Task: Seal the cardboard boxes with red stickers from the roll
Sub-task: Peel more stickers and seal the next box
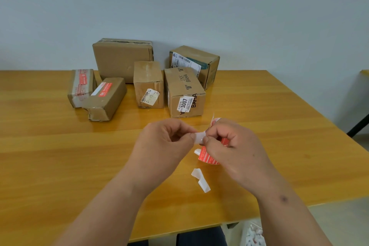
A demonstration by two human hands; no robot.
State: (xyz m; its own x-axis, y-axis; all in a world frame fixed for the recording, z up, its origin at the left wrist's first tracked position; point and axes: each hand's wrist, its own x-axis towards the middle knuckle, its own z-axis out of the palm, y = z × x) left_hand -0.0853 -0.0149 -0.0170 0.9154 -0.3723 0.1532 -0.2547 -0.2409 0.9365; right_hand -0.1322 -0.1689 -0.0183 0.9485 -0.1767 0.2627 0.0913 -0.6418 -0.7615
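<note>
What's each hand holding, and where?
Left hand pinches the white backing strip's end; right hand grips the red sticker roll, fingers curled round it.

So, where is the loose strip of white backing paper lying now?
In the head view, the white backing strip lies on the wooden table near its front edge, just below the right hand that holds the red sticker roll.

Head view, down over table [60, 146]
</note>
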